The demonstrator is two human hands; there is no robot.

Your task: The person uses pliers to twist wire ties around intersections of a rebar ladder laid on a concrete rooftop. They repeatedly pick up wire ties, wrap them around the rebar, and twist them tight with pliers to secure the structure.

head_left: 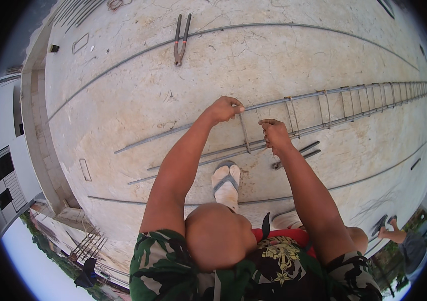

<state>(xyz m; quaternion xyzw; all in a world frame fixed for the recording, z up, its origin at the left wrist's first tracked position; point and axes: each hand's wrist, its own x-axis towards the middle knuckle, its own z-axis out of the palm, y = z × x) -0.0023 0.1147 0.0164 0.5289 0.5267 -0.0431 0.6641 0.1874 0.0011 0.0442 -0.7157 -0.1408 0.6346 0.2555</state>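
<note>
A long cage of steel reinforcing bars (168, 133) lies across the concrete, with rectangular stirrups (324, 109) spaced along its right part. My left hand (225, 109) pinches the upper end of the leftmost stirrup (245, 131), where it meets the far bar. Just right of it, my right hand (275, 134) is closed, thumb and finger pressed together on what looks like a thin tie wire (259, 114). Below my right wrist lies a pair of pincers (298, 154) with dark handles, partly hidden by the forearm.
Long-handled cutters (180, 42) lie beyond the cage near a long loose bar (213, 29). Another bar (116, 201) runs by my sandalled foot (226, 181). Loose stirrups (84, 170) lie left. A low wall (40, 110) edges the slab. Another person's legs (393, 235) show at lower right.
</note>
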